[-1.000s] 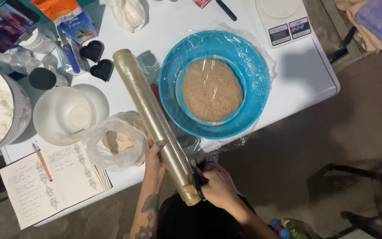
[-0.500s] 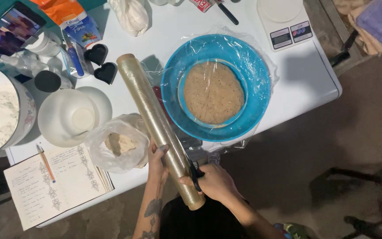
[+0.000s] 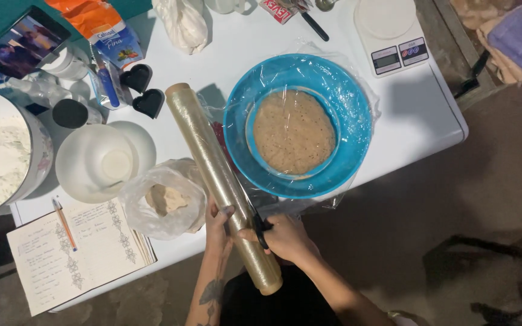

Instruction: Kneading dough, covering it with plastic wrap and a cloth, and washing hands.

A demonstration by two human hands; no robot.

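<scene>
Your right hand [image 3: 285, 236] is closed around a dark-handled cutting tool [image 3: 260, 226], probably scissors, though the blades are too small to make out, and it sits against the right flank of the roll of cling film [image 3: 219, 178]. Your left hand [image 3: 217, 224] is wrapped around the same roll from the other side, fingers curled over it, just across from the right hand, so both hands meet at the roll's near third. The roll's long axis runs diagonally away from you, its near end overhanging the desk [image 3: 406, 115] edge below your hands and its far end pointing up and to your left toward two black heart-shaped cutters [image 3: 143, 90]. A sheet of film stretches from the roll to your right, over the blue bowl [image 3: 300, 124] holding brown dough [image 3: 293, 133]; the bowl lies just beyond and right of your right hand, which is the nearer one to it. Left of your left hand a clear bag [image 3: 164, 199] with a lump inside rests by a white bowl [image 3: 101, 160], an open notebook [image 3: 77, 250] with a pencil [image 3: 64, 224], and a flour tub [image 3: 1, 160]; a kitchen scale [image 3: 391, 36] stands at the far right corner
</scene>
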